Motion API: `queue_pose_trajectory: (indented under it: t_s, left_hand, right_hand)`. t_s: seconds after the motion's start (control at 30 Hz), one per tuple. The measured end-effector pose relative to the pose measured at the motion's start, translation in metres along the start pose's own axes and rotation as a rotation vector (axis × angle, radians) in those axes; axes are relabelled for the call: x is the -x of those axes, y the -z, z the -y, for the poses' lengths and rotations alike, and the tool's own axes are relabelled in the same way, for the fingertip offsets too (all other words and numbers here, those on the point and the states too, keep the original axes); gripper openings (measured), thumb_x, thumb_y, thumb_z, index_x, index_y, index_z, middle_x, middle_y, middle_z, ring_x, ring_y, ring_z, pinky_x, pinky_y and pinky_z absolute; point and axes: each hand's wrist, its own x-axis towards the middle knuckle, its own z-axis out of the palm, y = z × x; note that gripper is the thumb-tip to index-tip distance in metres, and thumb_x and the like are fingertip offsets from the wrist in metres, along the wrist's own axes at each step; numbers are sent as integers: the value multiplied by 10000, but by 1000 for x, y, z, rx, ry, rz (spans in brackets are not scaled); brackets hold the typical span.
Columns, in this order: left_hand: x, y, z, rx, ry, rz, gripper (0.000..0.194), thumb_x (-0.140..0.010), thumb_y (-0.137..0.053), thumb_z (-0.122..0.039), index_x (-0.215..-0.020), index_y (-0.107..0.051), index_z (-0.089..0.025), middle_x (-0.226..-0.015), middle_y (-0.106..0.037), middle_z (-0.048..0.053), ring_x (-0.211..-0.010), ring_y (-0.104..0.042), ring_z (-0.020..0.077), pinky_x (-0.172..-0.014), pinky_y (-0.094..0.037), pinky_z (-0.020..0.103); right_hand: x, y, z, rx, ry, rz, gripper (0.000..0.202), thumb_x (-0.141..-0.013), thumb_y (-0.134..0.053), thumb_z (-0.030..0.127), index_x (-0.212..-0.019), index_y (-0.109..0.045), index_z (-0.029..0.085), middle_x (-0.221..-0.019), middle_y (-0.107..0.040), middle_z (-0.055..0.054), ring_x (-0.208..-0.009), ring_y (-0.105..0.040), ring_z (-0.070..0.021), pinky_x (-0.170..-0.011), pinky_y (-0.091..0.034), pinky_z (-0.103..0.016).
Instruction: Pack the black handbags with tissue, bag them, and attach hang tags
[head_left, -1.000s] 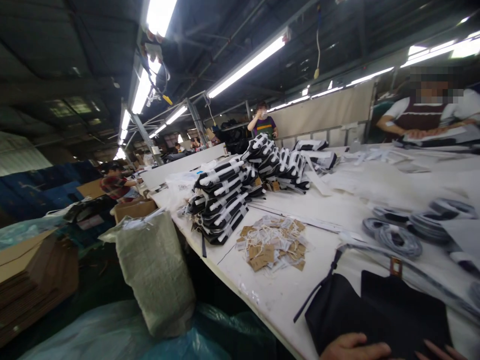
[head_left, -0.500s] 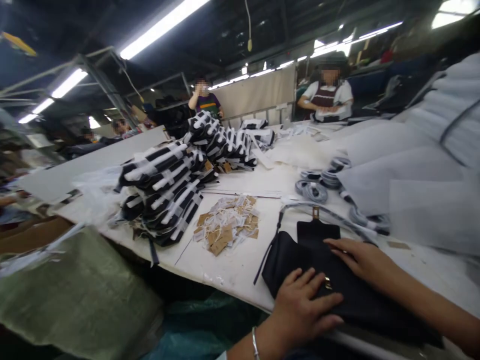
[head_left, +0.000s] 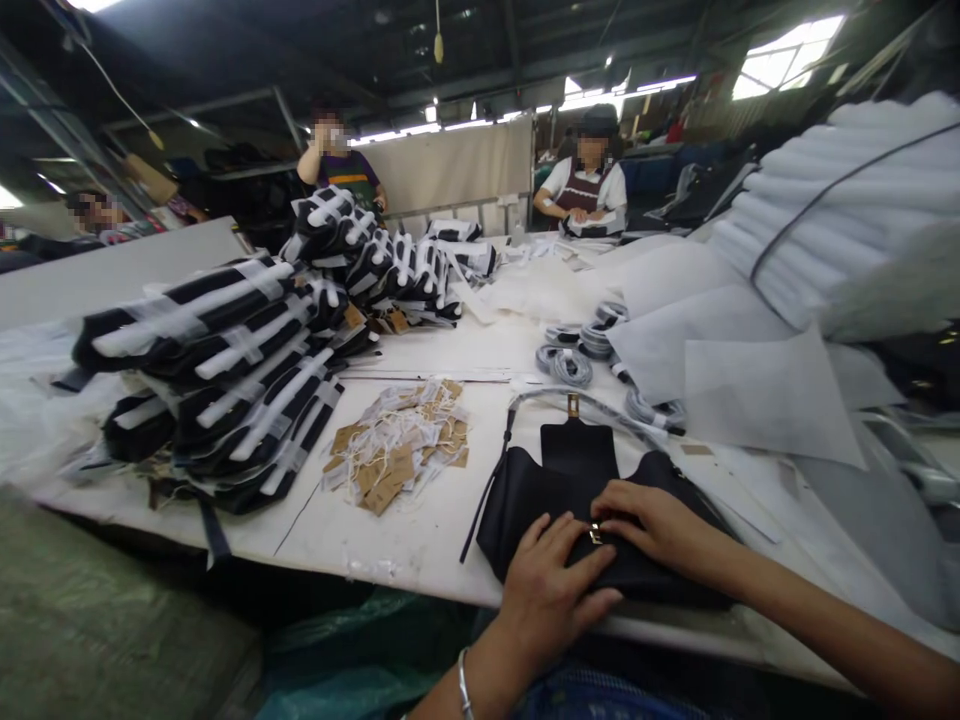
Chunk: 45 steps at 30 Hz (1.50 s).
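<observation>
We have a white table (head_left: 435,540) before us. On it, well to the left of the black bag (head_left: 637,577), rises a heap of wrapped black-and-white bundles (head_left: 225,370). The bag itself lies at the table's near edge, and a pile of brown and white tags (head_left: 386,470) sits just left of it. Our left hand (head_left: 551,585) rests on the bag with fingers spread; our right hand (head_left: 652,523) bends its fingers at the bag's gold clasp (head_left: 595,535), though whether they pinch it we cannot tell.
</observation>
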Motion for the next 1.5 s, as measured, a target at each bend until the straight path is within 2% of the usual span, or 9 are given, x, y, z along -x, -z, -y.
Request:
queue_pose_trajectory:
  t_s: [0.33, 0.57, 0.67, 0.77, 0.87, 0.97, 1.23, 1.37, 1.5]
  left_hand:
    - [0, -5, 1, 38, 5, -68, 434, -955, -505, -556, -1297, -625, -317, -1219, -644, 82, -1137, -619, 217, -1063, -478, 472]
    - [-3, 1, -1, 54, 2, -41, 430, -954, -514, -547, -1307, -616, -324, -1168, -659, 67, -1096, -641, 209, -1052, -494, 477]
    - [-5, 5, -2, 48, -5, -29, 422, -970, -482, -545, -1295, -626, -318, -1167, -667, 71, -1105, -646, 211, -1027, -515, 470]
    - [-4, 2, -1, 45, -5, -46, 424, -967, -480, -560, -1288, -631, -328, -1173, -676, 63, -1116, -647, 208, -1028, -516, 461]
    - [-1, -3, 1, 40, 2, -89, 422, -947, -522, -567, -1302, -620, -360, -1210, -677, 42, -1147, -639, 196, -1052, -503, 439]
    - [0, -5, 3, -23, 14, -80, 460, -910, -585, -573, -1337, -586, -404, -1414, -581, 38, -1303, -554, 235, -1081, -481, 462]
    - [-6, -3, 7, -202, -92, -91, 510, -911, -547, -608, -1385, -539, -418, -1416, -591, 69, -1310, -557, 292, -991, -541, 526]
    - [-6, -14, 19, -299, -238, -165, 510, -949, -476, -574, -1416, -521, -374, -1353, -637, 106, -1249, -609, 305, -927, -572, 472]
    - [2, -36, 31, -307, -245, -215, 533, -933, -484, -620, -1413, -524, -391, -1330, -654, 95, -1260, -600, 291, -1026, -501, 458]
  right_hand:
    - [-9, -8, 27, 441, -15, 84, 279, -937, -480, 293, -838, -715, 179, -863, -683, -102, -823, -632, -237, -724, -434, -328]
    - [-27, -3, 26, 301, -234, 150, 477, -958, -457, 379, -594, -707, 200, -552, -658, -40, -524, -601, -162, -526, -377, -260]
    - [-48, 23, 8, 191, -210, -8, 485, -963, -474, 472, -627, -717, 220, -589, -683, -17, -574, -635, -162, -584, -443, -252]
    - [-80, 47, -19, 214, -240, -279, 297, -932, -532, 413, -960, -745, 208, -945, -759, -76, -877, -692, -235, -802, -493, -315]
    - [-109, 54, -43, 203, -279, -349, 337, -861, -623, 342, -1165, -684, 211, -1078, -748, -96, -953, -698, -256, -863, -510, -351]
    - [-122, 49, -52, 148, -245, -344, 243, -819, -661, 316, -1038, -709, 220, -933, -771, -54, -865, -720, -237, -798, -542, -325]
    - [-73, 62, -42, 139, -75, -479, 277, -912, -554, 419, -1072, -718, 264, -1029, -766, -5, -916, -721, -206, -846, -559, -300]
    - [-30, 111, -67, 321, -204, -815, 394, -936, -507, 401, -1244, -638, 192, -1227, -685, -130, -1171, -616, -311, -1047, -447, -473]
    - [22, 179, -95, 581, -501, -1058, 616, -920, -564, 333, -1488, -411, 150, -1566, -332, -229, -1458, -241, -424, -1137, -212, -628]
